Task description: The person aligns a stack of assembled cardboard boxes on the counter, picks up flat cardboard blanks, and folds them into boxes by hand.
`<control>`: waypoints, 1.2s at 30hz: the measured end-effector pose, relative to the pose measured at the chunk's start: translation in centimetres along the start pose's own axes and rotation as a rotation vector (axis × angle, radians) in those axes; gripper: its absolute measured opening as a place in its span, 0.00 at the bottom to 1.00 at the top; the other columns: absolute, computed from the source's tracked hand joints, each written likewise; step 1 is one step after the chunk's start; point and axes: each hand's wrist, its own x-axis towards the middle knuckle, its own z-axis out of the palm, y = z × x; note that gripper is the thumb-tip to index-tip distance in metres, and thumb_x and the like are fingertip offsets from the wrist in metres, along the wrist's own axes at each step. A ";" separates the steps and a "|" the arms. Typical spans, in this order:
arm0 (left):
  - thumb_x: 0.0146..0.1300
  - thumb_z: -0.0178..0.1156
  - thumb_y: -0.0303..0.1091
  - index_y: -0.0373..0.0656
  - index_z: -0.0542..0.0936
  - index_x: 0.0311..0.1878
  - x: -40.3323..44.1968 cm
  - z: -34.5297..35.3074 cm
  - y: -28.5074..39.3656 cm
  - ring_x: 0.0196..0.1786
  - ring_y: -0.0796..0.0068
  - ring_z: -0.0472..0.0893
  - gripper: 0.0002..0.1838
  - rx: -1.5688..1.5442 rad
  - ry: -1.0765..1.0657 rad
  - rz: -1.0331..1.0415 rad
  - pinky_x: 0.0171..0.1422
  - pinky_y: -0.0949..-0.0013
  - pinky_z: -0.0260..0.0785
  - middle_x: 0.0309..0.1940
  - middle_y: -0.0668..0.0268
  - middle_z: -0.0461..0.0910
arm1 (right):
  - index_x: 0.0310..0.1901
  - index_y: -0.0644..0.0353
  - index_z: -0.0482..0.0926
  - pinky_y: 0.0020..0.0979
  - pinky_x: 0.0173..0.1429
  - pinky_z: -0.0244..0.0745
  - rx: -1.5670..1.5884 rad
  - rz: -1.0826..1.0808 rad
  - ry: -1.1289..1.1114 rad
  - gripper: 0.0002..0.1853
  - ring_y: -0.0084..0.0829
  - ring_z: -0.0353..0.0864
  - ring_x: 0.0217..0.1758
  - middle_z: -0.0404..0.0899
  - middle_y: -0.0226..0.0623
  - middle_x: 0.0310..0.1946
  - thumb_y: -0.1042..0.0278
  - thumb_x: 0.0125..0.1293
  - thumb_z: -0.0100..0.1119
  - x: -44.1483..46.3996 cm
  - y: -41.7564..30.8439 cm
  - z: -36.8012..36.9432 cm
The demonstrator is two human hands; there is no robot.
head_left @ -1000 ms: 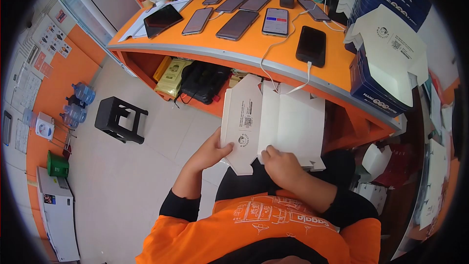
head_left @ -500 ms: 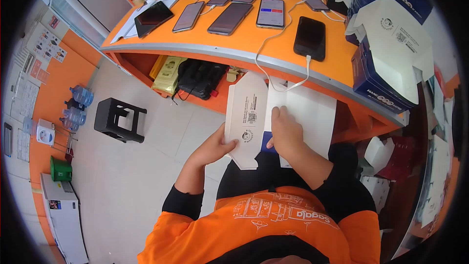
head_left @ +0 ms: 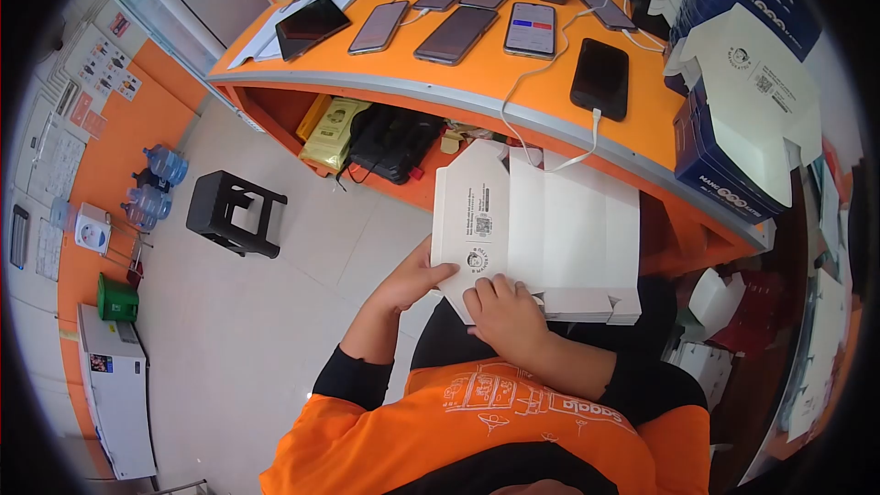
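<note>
A white cardboard box blank [head_left: 587,229] lies on my lap, with further layers showing under its near edge. Its left flap bears a printed face logo and a code. My left hand [head_left: 412,280] holds the flap's left edge, thumb on top and fingers hidden beneath. At the near corner of the flap, my right hand [head_left: 504,312] presses with its fingers curled over the cardboard. On the counter's right end stands a folded box [head_left: 724,165], blue outside and white inside, with its lid up.
Several phones [head_left: 456,35] and a cabled black phone [head_left: 599,80] lie on the orange counter [head_left: 367,75]. The white cable hangs over its front edge. Stacked blue boxes [head_left: 761,0] rise at the right. A black stool [head_left: 236,213] stands on the floor at left.
My right hand has moved from the middle of the cardboard to the flap's near corner. The blue patch seen beside it half a second ago no longer shows. My left hand still holds the flap.
</note>
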 end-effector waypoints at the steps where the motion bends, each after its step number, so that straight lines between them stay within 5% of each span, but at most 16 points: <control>1: 0.68 0.62 0.31 0.39 0.63 0.76 -0.1 0.1 0.2 0.57 0.73 0.80 0.34 0.003 0.006 -0.001 0.54 0.70 0.77 0.60 0.61 0.79 | 0.46 0.59 0.76 0.34 0.45 0.82 -0.062 0.008 0.038 0.28 0.34 0.77 0.46 0.73 0.34 0.43 0.52 0.48 0.77 0.0 -0.3 0.6; 4: 0.68 0.62 0.31 0.40 0.63 0.76 -0.4 0.1 0.7 0.57 0.72 0.81 0.34 0.029 0.011 -0.010 0.54 0.69 0.78 0.60 0.61 0.79 | 0.47 0.62 0.77 0.36 0.46 0.85 -0.068 0.013 0.108 0.15 0.37 0.78 0.48 0.76 0.37 0.43 0.65 0.62 0.60 -0.3 -0.5 0.7; 10: 0.70 0.62 0.33 0.41 0.59 0.78 0.6 -0.8 -0.9 0.63 0.68 0.79 0.36 0.026 0.022 -0.090 0.61 0.62 0.79 0.66 0.57 0.75 | 0.44 0.64 0.80 0.36 0.46 0.84 -0.026 -0.072 0.290 0.16 0.39 0.84 0.49 0.82 0.40 0.41 0.65 0.55 0.66 -0.1 0.5 2.7; 12: 0.71 0.61 0.33 0.41 0.54 0.80 1.1 -1.6 -1.9 0.65 0.66 0.78 0.39 0.031 0.011 -0.131 0.62 0.60 0.79 0.69 0.54 0.71 | 0.46 0.64 0.82 0.38 0.47 0.84 0.168 -0.003 -0.010 0.17 0.41 0.86 0.49 0.84 0.42 0.43 0.64 0.58 0.65 0.4 1.2 2.2; 15: 0.71 0.61 0.29 0.42 0.50 0.79 0.1 0.4 -0.5 0.65 0.64 0.77 0.40 0.031 0.159 -0.049 0.61 0.62 0.80 0.70 0.54 0.68 | 0.43 0.63 0.84 0.41 0.48 0.84 0.391 0.050 -0.174 0.12 0.44 0.87 0.45 0.86 0.43 0.41 0.64 0.62 0.62 1.9 3.0 -0.6; 18: 0.70 0.60 0.24 0.42 0.52 0.75 0.6 0.7 -3.1 0.62 0.63 0.77 0.36 0.394 0.304 0.429 0.61 0.65 0.78 0.67 0.55 0.64 | 0.39 0.61 0.85 0.44 0.50 0.83 0.518 0.039 -0.237 0.11 0.46 0.87 0.43 0.85 0.43 0.38 0.63 0.64 0.61 2.4 5.0 -1.6; 21: 0.70 0.59 0.22 0.41 0.57 0.69 -0.3 2.4 -4.0 0.66 0.62 0.73 0.30 0.291 0.180 0.385 0.69 0.60 0.70 0.63 0.53 0.64 | 0.39 0.58 0.86 0.44 0.49 0.83 0.493 -0.008 -0.318 0.11 0.45 0.88 0.41 0.85 0.41 0.36 0.61 0.60 0.68 0.9 6.2 -1.9; 22: 0.68 0.60 0.22 0.41 0.61 0.66 -0.1 3.3 -4.7 0.69 0.57 0.70 0.26 0.351 0.212 0.544 0.72 0.58 0.66 0.64 0.50 0.64 | 0.41 0.57 0.87 0.43 0.49 0.83 0.451 0.002 -0.337 0.12 0.44 0.88 0.41 0.85 0.40 0.36 0.61 0.58 0.70 0.1 6.1 -2.4; 26: 0.64 0.65 0.25 0.42 0.70 0.62 0.7 6.2 -6.0 0.71 0.44 0.65 0.24 0.523 0.217 0.605 0.78 0.53 0.57 0.67 0.45 0.63 | 0.44 0.56 0.86 0.41 0.44 0.82 0.403 0.062 -0.333 0.16 0.42 0.87 0.38 0.84 0.38 0.36 0.60 0.54 0.73 -4.0 6.2 -2.1; 29: 0.63 0.69 0.31 0.44 0.74 0.63 -1.3 8.7 -3.4 0.73 0.45 0.62 0.26 1.190 0.546 0.654 0.78 0.52 0.55 0.72 0.50 0.60 | 0.40 0.57 0.84 0.42 0.42 0.82 0.412 0.074 -0.184 0.14 0.42 0.86 0.38 0.82 0.38 0.34 0.60 0.56 0.72 -5.5 5.7 -0.9; 30: 0.61 0.72 0.39 0.45 0.80 0.61 -1.7 8.4 -2.8 0.70 0.51 0.68 0.25 1.308 0.459 0.724 0.76 0.53 0.59 0.69 0.57 0.69 | 0.38 0.58 0.84 0.42 0.42 0.82 0.414 0.071 -0.107 0.13 0.42 0.86 0.38 0.82 0.37 0.34 0.60 0.57 0.72 -5.8 5.6 -0.3; 33: 0.60 0.71 0.41 0.45 0.82 0.58 -1.9 6.9 -0.3 0.64 0.59 0.76 0.23 1.203 -0.084 0.826 0.72 0.53 0.65 0.59 0.64 0.79 | 0.39 0.58 0.84 0.41 0.43 0.82 0.532 0.139 -0.071 0.12 0.42 0.86 0.39 0.81 0.37 0.35 0.60 0.59 0.70 -5.3 6.1 0.3; 36: 0.60 0.70 0.42 0.45 0.83 0.55 -1.1 5.9 0.9 0.57 0.63 0.80 0.21 1.329 -0.194 0.858 0.66 0.56 0.70 0.50 0.65 0.82 | 0.41 0.59 0.86 0.43 0.46 0.81 0.656 0.165 -0.119 0.12 0.45 0.86 0.40 0.84 0.40 0.36 0.61 0.61 0.68 -5.0 6.6 0.5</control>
